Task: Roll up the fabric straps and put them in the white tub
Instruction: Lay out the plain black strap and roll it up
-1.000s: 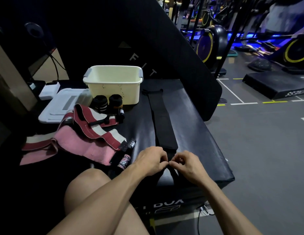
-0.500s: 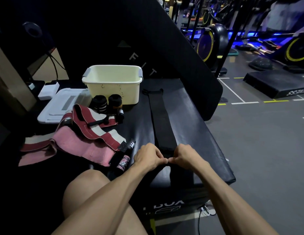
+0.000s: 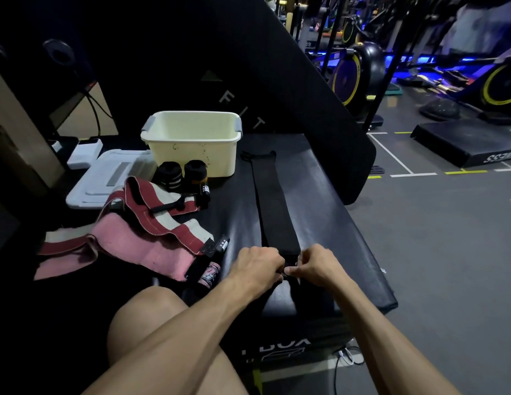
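A long black fabric strap (image 3: 273, 203) lies flat along the black padded box (image 3: 328, 212), running from near me toward the white tub (image 3: 191, 146). My left hand (image 3: 258, 265) and my right hand (image 3: 315, 266) both pinch the strap's near end, where a small roll has formed between my fingers. Two rolled black straps (image 3: 181, 173) stand in front of the tub. A loose red, white and pink strap (image 3: 146, 226) lies in a heap at the left.
A white lid (image 3: 106, 178) lies left of the tub. My bare knee (image 3: 143, 317) is at the box's near edge. A black padded panel (image 3: 305, 104) leans behind the box. Grey gym floor and exercise bikes (image 3: 354, 72) are on the right.
Both hands have moved a little forward along the black strap, turning its near end over into a small roll. The rest of the scene is unchanged.
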Demonstrator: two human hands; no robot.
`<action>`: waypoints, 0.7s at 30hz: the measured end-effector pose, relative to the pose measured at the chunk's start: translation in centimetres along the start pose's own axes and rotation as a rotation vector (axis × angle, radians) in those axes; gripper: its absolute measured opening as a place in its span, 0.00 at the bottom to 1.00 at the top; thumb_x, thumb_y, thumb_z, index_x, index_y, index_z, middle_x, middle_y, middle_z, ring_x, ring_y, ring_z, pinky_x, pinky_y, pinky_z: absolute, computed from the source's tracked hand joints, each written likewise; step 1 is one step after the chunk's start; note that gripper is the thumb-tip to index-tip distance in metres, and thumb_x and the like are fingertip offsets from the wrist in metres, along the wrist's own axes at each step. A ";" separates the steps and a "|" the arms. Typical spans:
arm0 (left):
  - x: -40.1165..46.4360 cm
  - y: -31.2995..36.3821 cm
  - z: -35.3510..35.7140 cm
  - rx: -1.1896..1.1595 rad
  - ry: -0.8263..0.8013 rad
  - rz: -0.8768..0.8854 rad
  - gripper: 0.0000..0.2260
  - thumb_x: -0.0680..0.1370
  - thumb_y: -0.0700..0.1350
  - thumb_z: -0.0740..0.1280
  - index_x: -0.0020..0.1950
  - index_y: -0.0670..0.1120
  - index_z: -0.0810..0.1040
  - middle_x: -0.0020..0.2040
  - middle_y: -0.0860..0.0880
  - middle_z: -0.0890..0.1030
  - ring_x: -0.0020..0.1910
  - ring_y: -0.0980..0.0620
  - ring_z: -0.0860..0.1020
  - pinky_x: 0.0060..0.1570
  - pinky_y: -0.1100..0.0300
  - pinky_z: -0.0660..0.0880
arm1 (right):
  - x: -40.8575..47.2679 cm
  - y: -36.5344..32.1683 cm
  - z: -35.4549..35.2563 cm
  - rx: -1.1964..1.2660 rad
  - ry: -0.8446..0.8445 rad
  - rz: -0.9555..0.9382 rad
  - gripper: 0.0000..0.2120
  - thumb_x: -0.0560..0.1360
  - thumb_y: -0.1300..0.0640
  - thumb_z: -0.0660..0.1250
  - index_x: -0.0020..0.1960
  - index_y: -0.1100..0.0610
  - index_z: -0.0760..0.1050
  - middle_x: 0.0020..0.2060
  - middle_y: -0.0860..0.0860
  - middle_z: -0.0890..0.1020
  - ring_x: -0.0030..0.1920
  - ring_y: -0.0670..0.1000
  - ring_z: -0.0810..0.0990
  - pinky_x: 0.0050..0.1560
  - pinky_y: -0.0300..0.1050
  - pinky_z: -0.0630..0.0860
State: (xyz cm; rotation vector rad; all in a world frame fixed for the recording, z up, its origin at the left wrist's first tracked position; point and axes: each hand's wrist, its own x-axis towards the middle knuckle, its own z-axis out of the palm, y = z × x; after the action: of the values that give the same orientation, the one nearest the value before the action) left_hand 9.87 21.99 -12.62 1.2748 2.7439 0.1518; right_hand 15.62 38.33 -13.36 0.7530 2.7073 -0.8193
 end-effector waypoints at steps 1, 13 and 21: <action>-0.1 0.0 0.0 0.008 0.001 0.007 0.12 0.81 0.57 0.65 0.59 0.52 0.81 0.58 0.50 0.79 0.59 0.43 0.78 0.49 0.52 0.68 | -0.3 0.4 0.4 0.031 0.050 -0.030 0.19 0.68 0.42 0.79 0.32 0.52 0.75 0.28 0.46 0.80 0.35 0.46 0.79 0.33 0.42 0.72; -0.1 -0.8 0.5 -0.430 -0.107 -0.278 0.11 0.78 0.60 0.69 0.42 0.55 0.82 0.45 0.54 0.84 0.51 0.50 0.82 0.50 0.56 0.76 | -1.8 2.8 1.4 -0.037 0.167 -0.262 0.13 0.75 0.38 0.69 0.44 0.47 0.79 0.41 0.42 0.81 0.44 0.45 0.79 0.46 0.48 0.77; -0.1 -0.8 0.2 -0.504 -0.085 -0.465 0.17 0.70 0.65 0.74 0.34 0.53 0.84 0.25 0.55 0.79 0.39 0.53 0.84 0.44 0.58 0.79 | 0.9 0.5 -1.2 -0.022 -0.138 -0.062 0.13 0.71 0.44 0.77 0.37 0.53 0.83 0.35 0.50 0.84 0.36 0.46 0.80 0.35 0.39 0.74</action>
State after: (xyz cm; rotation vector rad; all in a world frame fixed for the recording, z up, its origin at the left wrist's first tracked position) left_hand 9.35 21.41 -12.87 0.4949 2.5966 0.6697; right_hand 15.08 39.71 -12.88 0.5875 2.6239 -0.8213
